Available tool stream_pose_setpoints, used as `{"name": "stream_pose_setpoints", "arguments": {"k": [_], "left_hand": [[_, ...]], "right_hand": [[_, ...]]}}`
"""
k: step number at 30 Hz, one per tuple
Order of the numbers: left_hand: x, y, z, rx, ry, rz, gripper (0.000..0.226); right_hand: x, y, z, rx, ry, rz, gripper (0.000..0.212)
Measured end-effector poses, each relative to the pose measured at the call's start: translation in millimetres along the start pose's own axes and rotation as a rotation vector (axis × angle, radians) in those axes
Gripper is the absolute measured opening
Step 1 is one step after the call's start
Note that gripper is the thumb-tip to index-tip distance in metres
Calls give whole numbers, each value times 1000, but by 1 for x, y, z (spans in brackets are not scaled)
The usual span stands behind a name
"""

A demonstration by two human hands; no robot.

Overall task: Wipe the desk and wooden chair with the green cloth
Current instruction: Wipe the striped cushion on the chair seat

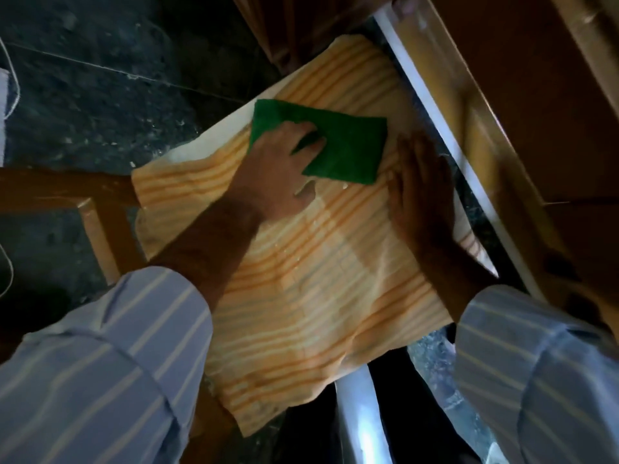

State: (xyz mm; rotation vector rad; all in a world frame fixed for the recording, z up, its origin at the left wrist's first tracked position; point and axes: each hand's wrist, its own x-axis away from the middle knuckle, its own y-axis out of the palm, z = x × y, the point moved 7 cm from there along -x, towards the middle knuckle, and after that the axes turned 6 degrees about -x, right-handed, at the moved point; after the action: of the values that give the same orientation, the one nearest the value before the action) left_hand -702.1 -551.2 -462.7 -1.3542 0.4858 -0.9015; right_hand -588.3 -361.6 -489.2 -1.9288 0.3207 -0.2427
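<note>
The green cloth (pixel 348 145), folded into a rectangle, lies on the far part of the wooden chair's seat, which is covered by an orange-and-white striped cover (pixel 318 279). My left hand (pixel 278 169) presses down on the cloth's near left corner, fingers curled into its fabric. My right hand (pixel 418 195) lies flat and spread on the striped cover, just right of the cloth, holding nothing. The chair's bare wooden frame (pixel 67 192) shows at the left. The brown wooden desk (pixel 536 95) runs along the right side.
A white strip (pixel 435 112) edges the desk beside the seat, with a narrow gap between them. Wooden slats (pixel 301 21) rise at the top. Dark speckled floor (pixel 100 95) lies to the left. A white shiny object (pixel 358 413) stands below the seat's near corner.
</note>
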Motion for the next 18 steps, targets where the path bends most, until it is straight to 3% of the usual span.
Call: {"name": "stream_pose_setpoints", "arguments": {"k": [6,18], "left_hand": [[-19,7,9,-142,71,-35,64],[-24,26,39,-214,-147,-107,59]], "right_hand": [[1,10,2,89,-41,132,54],[2,17,5,159,-53,130,54]]}}
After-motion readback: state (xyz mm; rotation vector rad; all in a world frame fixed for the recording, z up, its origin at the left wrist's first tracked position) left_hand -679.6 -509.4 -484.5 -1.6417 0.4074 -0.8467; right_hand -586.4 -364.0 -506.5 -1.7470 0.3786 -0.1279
